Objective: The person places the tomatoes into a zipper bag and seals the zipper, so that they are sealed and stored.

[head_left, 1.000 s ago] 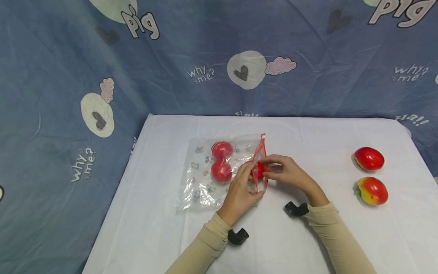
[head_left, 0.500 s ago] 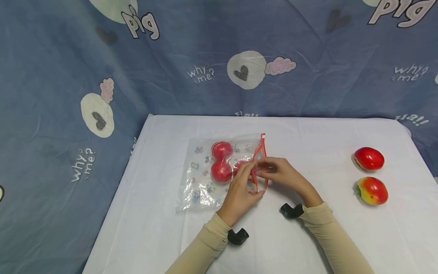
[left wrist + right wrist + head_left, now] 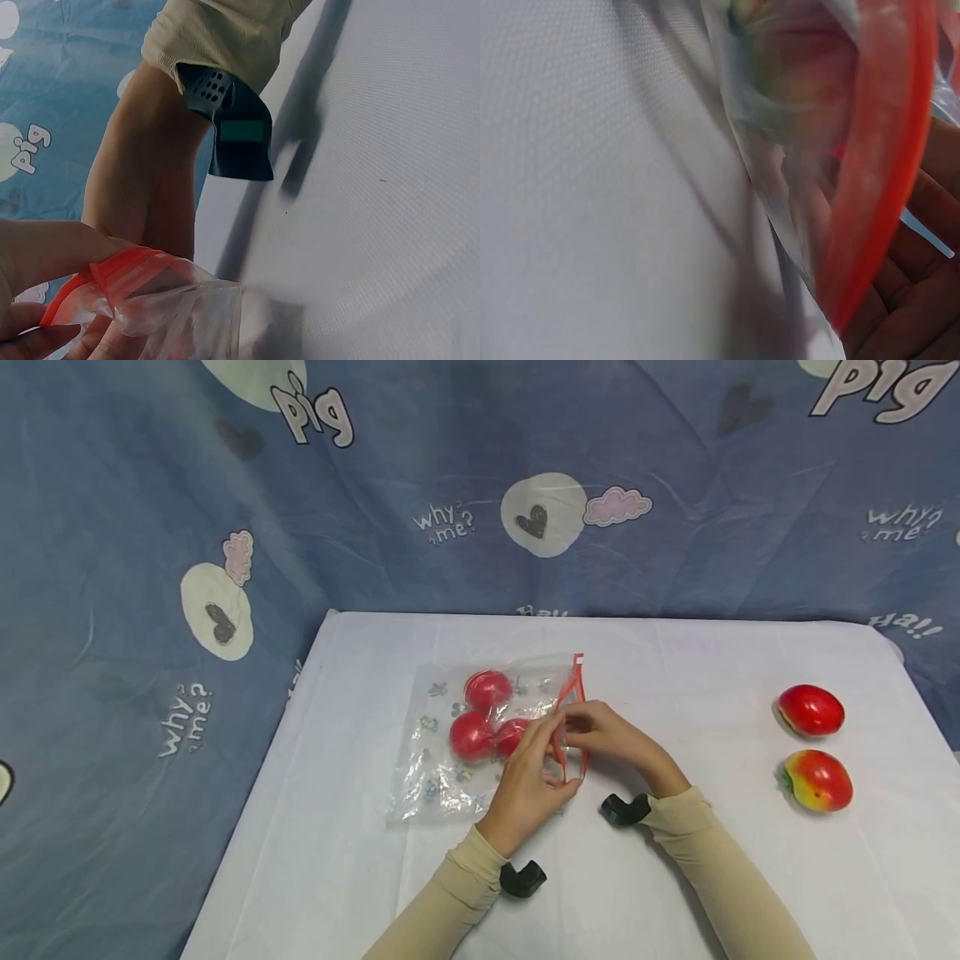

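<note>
Left of centre on a white counter [image 3: 330, 860], clear plastic bag [image 3: 423, 768] with three red fruits [image 3: 472, 736] inside. Left hand [image 3: 525, 785] with fingers pinched on the red zip edge [image 3: 578, 675]; right hand [image 3: 618, 739] with fingers inside the bag's mouth, partly hidden: cannot tell whether gripping anything. Bag apparently thin, limp and slippery, best held by that stiffer edge; fruits probably smooth, firm and light, best cupped round the middle. Farther right, two more fruits [image 3: 811, 710], close but apart.
</note>
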A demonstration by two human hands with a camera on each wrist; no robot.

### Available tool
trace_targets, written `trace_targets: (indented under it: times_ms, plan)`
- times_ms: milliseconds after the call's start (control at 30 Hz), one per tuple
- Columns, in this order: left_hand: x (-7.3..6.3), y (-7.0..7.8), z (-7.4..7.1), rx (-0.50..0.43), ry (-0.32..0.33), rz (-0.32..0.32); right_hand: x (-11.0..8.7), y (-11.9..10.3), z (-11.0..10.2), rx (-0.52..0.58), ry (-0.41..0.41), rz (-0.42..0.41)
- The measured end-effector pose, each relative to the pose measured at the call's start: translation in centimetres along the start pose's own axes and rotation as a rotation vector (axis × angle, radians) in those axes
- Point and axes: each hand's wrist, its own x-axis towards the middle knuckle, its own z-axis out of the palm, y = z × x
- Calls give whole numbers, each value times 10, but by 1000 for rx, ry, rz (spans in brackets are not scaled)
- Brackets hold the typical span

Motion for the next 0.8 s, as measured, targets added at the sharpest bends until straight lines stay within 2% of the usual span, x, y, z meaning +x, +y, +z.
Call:
trace_targets:
  times_ms: [133, 400, 633, 800]
  plan:
    - [0, 1, 0, 10, -1, 2, 5, 3, 2, 1, -6, -15]
    - [1, 1, -1, 20, 10, 21, 14, 7, 5, 19, -30, 36]
    - [1, 2, -1, 32, 30, 42, 23, 11, 8, 138, -120, -34]
    - [2, 3, -2, 31, 27, 31, 28, 12, 9, 122, -129, -56]
